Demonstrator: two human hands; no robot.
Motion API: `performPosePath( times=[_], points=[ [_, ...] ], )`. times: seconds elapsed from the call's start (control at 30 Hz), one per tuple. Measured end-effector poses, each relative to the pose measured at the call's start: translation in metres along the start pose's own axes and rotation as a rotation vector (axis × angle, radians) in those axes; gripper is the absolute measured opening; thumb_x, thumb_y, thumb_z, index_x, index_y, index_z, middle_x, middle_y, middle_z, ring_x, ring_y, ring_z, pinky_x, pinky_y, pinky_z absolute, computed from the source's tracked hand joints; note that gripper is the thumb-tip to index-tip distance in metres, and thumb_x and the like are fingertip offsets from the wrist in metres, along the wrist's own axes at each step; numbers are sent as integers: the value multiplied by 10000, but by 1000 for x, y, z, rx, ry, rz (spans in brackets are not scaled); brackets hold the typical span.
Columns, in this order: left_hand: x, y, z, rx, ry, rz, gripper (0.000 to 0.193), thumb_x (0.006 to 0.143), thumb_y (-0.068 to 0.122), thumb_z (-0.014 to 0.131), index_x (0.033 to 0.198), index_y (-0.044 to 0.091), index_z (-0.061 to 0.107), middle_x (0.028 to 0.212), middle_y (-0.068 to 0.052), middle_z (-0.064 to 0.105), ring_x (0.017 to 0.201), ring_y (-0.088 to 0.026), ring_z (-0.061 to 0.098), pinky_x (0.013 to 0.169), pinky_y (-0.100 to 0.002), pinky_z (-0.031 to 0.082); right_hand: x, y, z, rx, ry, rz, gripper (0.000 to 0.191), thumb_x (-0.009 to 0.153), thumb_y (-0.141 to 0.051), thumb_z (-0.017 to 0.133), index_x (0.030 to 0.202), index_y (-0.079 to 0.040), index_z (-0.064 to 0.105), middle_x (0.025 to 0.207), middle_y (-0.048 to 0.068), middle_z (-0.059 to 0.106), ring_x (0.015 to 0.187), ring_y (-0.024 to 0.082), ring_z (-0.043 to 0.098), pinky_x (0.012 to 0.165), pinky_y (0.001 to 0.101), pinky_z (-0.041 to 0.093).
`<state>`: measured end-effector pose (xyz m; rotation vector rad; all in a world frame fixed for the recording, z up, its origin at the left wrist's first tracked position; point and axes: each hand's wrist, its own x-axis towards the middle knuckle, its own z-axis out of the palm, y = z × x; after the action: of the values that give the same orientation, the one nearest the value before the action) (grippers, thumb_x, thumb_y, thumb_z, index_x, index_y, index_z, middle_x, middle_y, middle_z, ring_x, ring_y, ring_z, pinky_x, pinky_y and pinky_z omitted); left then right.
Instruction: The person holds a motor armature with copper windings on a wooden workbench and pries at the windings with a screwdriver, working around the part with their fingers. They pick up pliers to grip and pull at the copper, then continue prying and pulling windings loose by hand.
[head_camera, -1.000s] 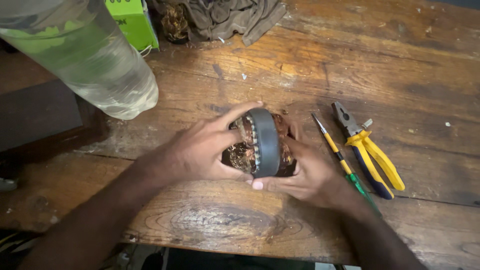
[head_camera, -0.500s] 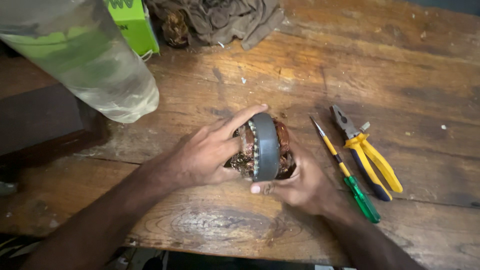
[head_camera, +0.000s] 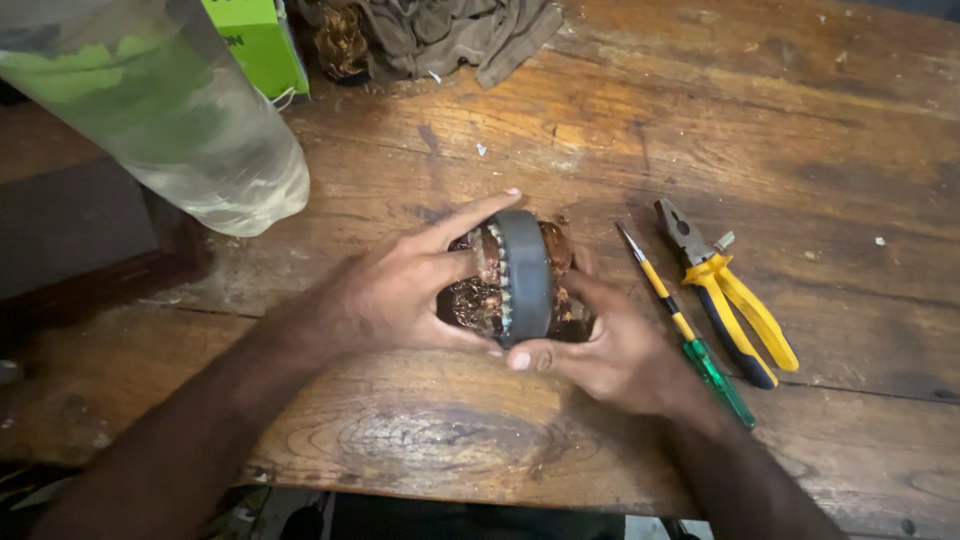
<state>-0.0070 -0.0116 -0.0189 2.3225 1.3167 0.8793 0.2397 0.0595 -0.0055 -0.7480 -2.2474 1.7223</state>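
A round motor stator (head_camera: 520, 275), a grey metal ring with copper windings bulging out on both sides, stands on its edge on the wooden table (head_camera: 560, 120). My left hand (head_camera: 400, 295) grips its left side, index finger stretched over the top of the ring. My right hand (head_camera: 615, 350) cups its right and lower side, thumb pressed under the ring. Both hands hold it together.
A screwdriver (head_camera: 690, 335) with a yellow and green handle and yellow-handled pliers (head_camera: 725, 290) lie just right of my right hand. A large dusty translucent bottle (head_camera: 170, 110) lies at the far left, a green box (head_camera: 260, 40) and a brown cloth (head_camera: 450, 30) at the back.
The stator and both hands stay in nearly the same place; my left index finger now reaches further across the ring's top. The view shifted slightly.
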Motion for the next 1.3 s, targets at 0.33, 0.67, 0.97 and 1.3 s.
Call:
performPosePath(
  times=[0.33, 0.67, 0.97, 1.3],
  points=[
    [-3, -17, 23, 79, 64, 85, 623, 767, 347, 956, 1150, -69, 696, 1631, -267, 302, 877, -405, 756, 677, -370, 670, -3, 1, 1, 27, 12, -167, 469, 857, -285, 817, 1213, -33, 644, 1006, 52, 749, 927, 159, 705, 870, 379, 592],
    [5, -21, 11, 58, 130, 164, 692, 704, 362, 958, 1132, -111, 692, 1578, -313, 341, 936, -417, 746, 700, -395, 656, 1, -2, -4, -50, 90, -181, 520, 863, -239, 808, 1292, 6, 643, 1199, 125, 674, 1140, 272, 671, 989, 446, 572],
    [2, -13, 28, 52, 265, 220, 669, 791, 412, 951, 1154, -93, 704, 1590, -263, 353, 1185, -412, 698, 796, -366, 622, -3, 0, -2, 156, 9, 30, 490, 861, -201, 780, 1283, -8, 623, 1166, 129, 682, 1073, 255, 737, 941, 417, 600],
    [1, -12, 30, 238, 187, 269, 435, 849, 313, 862, 1029, -44, 691, 1668, -262, 264, 1381, -414, 593, 1045, -427, 550, -5, -11, -5, -103, 70, -115, 563, 764, -254, 883, 1210, 7, 660, 1185, 108, 683, 1089, 223, 688, 967, 397, 587]
  ],
)
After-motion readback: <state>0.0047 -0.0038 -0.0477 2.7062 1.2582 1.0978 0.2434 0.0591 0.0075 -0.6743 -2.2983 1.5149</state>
